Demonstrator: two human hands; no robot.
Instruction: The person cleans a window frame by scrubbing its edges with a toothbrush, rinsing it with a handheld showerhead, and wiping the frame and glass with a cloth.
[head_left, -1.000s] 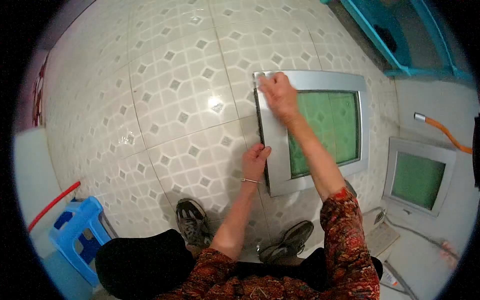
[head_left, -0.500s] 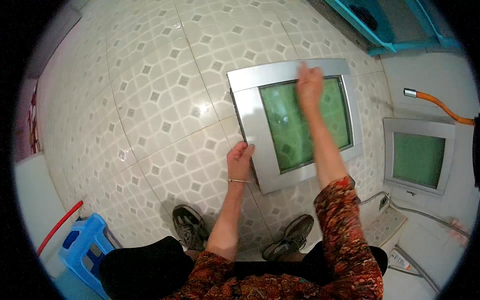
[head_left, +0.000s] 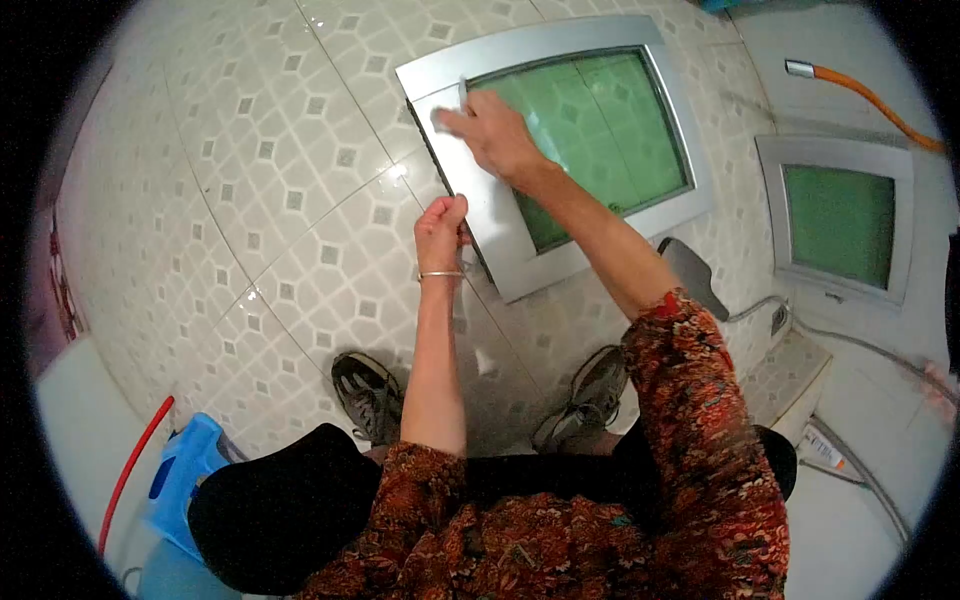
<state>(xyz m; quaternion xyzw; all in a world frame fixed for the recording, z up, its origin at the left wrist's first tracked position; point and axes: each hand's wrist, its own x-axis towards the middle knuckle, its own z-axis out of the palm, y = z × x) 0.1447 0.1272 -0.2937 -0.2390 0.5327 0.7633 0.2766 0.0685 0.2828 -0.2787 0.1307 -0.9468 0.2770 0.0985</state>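
A silver-framed glass door panel (head_left: 515, 265) with a greenish pane is in front of me above the tiled floor, tilted a little. My left hand (head_left: 440, 232) is closed on its left edge, thumb on top, with a bracelet at the wrist. Over the left side of the frame, near the pane's upper left corner, is my right hand (head_left: 497, 138). Its fingers are curled, and a blurred greyish bit shows at the fingertips. What they hold, if anything, I cannot make out. The right forearm crosses the lower part of the pane.
A smaller silver-framed green pane (head_left: 840, 220) stands at the right wall. Above it hangs an orange hose (head_left: 868, 95). A dark grey flat object (head_left: 695, 277) lies near my right forearm, by a grey hose (head_left: 850, 340). At lower left are a blue plastic stool (head_left: 185, 480) and a red hose (head_left: 130, 465).
My right hand has moved from the top of the frame to its left side. The left hand still grips the left edge, slightly higher up. The view has shifted downward.
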